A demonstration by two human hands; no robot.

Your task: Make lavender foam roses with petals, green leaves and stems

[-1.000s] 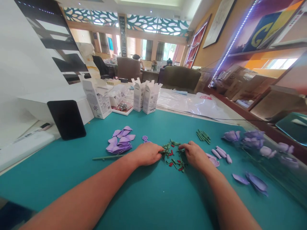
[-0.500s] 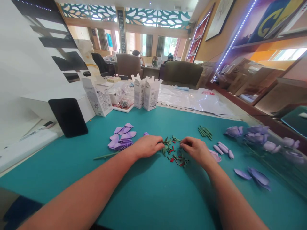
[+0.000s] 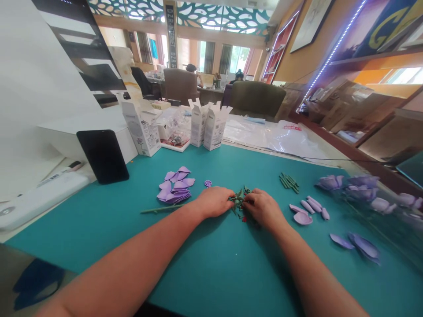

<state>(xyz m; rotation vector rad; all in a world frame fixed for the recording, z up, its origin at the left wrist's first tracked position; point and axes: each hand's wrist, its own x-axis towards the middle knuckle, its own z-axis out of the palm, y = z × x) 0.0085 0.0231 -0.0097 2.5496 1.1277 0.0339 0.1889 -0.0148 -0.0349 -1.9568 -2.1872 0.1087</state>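
Near the middle of the teal mat (image 3: pixel 211 264), my left hand (image 3: pixel 216 201) pinches a green leafy piece (image 3: pixel 237 200) between thumb and fingers. My right hand (image 3: pixel 264 208) is beside it with fingers bent together at the same green parts; what it grips is too small to make out. Small green and red pieces (image 3: pixel 244 218) lie under and between the hands, partly covered. A purple round piece (image 3: pixel 207 183) is just beyond my left hand. Purple petals (image 3: pixel 175 191) are piled to the left, and a green stem (image 3: pixel 160 209) runs toward my left forearm.
On the right are green sticks (image 3: pixel 288 182), pale purple pieces (image 3: pixel 302 217), two darker petals (image 3: pixel 363 246) and purple flowers (image 3: pixel 360 187). White boxes (image 3: pixel 216 127) stand behind the mat; a black tablet (image 3: pixel 103 156) leans at left. People sit in the background.
My right hand has moved left to the green piece at my left hand, covering more of the small parts. The whole view has shifted slightly.
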